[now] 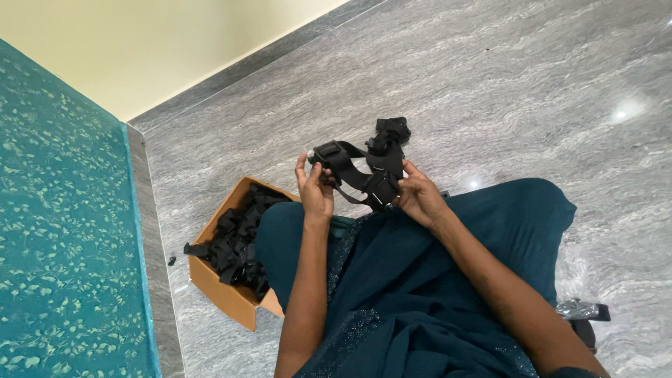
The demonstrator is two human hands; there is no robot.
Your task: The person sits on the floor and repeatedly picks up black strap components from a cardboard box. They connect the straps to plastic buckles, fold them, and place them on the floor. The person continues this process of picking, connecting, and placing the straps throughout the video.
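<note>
1. Floor (504,77): polished grey stone with pale wavy veining, covering most of the view.
2. Light: two bright glare spots on the floor at the right, one large near the upper edge, one small lower down.
3. Wall (161,42): plain cream-yellow surface across the upper left corner.
4. Skirting (245,66): a band of the same grey stone running diagonally along the foot of the wall.
5. Teal surface (63,231): a panel with a light green speckled pattern filling the left edge, bordered on its right by a grey stone strip (157,280).
</note>
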